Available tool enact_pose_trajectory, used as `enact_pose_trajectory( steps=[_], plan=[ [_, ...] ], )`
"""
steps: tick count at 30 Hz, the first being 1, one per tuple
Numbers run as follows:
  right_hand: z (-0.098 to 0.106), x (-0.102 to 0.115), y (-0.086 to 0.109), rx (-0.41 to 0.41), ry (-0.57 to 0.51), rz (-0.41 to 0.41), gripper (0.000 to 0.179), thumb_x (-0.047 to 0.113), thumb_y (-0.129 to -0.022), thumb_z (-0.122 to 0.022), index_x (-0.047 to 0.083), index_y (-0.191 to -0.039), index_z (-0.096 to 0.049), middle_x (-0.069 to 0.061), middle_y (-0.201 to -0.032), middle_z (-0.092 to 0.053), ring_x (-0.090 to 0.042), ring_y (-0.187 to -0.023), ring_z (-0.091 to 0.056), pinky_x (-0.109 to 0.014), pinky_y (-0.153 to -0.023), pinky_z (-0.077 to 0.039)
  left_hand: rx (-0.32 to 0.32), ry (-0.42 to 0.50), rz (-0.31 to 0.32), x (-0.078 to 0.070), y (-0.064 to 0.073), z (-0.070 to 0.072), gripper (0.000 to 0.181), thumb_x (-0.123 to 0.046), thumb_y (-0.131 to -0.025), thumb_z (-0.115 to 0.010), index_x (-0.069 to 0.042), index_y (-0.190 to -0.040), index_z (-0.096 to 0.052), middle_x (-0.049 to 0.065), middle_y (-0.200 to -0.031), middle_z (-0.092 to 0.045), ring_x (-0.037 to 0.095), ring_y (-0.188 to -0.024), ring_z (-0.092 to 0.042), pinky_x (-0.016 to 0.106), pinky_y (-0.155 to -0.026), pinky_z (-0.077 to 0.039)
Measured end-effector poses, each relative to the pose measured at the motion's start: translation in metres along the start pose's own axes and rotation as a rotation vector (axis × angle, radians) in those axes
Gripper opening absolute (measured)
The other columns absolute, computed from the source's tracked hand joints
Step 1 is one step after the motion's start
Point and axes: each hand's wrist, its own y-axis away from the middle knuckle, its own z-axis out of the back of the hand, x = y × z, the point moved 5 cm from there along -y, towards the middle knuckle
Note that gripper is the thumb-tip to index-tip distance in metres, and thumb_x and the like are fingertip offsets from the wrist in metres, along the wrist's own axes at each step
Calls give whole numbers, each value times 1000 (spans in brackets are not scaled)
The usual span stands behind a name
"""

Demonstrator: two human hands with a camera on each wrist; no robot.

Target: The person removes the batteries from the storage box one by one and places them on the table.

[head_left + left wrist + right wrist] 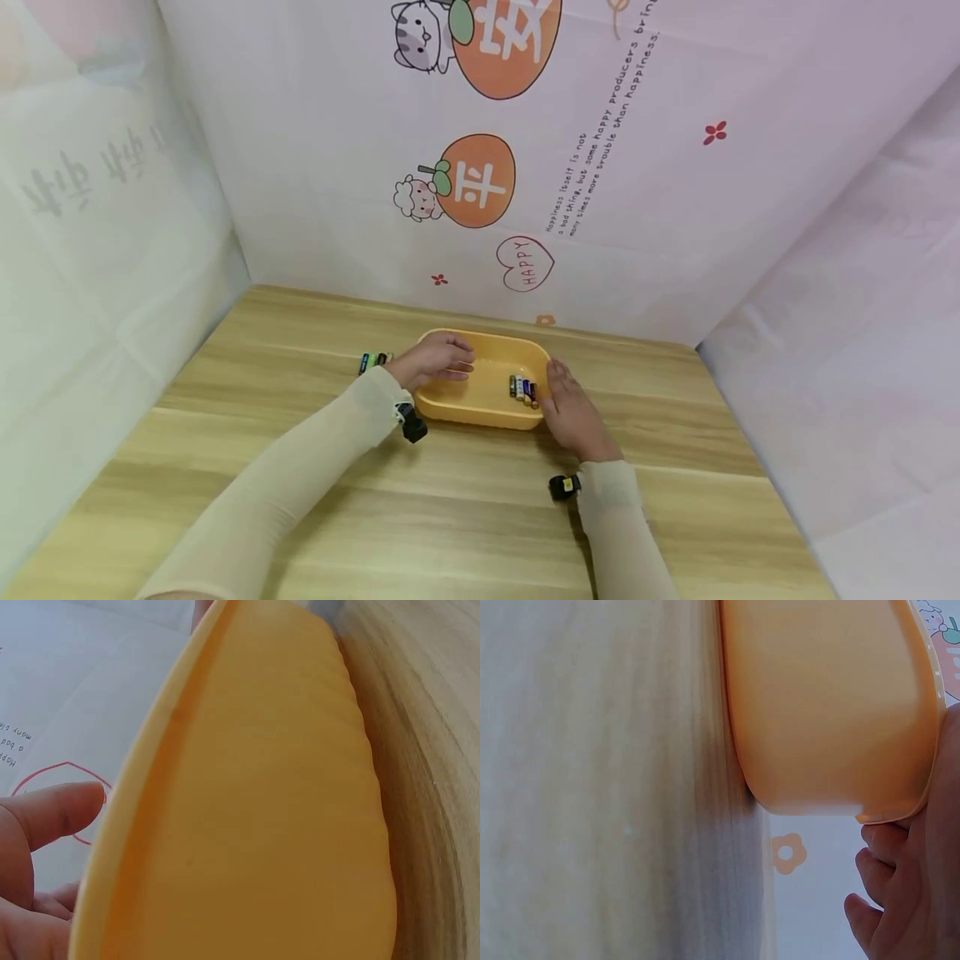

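Observation:
A yellow plastic tray (480, 414) with rounded corners stands on the wooden table. Several batteries (523, 390) lie side by side in its right part. Over the tray's left end reaches my left hand (435, 357), its fingers loosely bent above the inside and nothing seen between them. In the left wrist view its thumb (64, 810) shows beyond the tray's rim. My right hand (573, 412) rests along the tray's right end, fingers extended against the outside of the rim. The right wrist view shows those fingers (885, 844) at the rim's corner.
More batteries (372, 362) lie in a row on the table left of the tray, partly hidden behind my left wrist. Just behind the tray rises a printed white cloth (630, 275). Cloth walls also stand at the left and right.

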Motion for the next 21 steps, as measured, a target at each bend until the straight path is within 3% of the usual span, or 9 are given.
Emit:
enact_pose_trajectory(
  steps=[12,21],
  plan=[
    [1,3,-2,-22,-2,33,59,16,-102,-35,-7,-151,-13,-22,-157,-16,-38,-144,-15,-52,-115,-19,4,39,44,7,-10,-4,42,0,-92,-63,10,-131,-49,26,-129,-54,35,-108,-61,38,-86,-56],
    [-4,2,-3,-10,0,25,58,22,-105,-33,-6,-152,-14,-23,-157,-17,-36,-145,-13,-51,-116,-18,6,-4,54,10,-11,-12,38,-1,-93,-63,8,-128,-52,27,-125,-56,36,-107,-62,43,-89,-54]
  ],
)
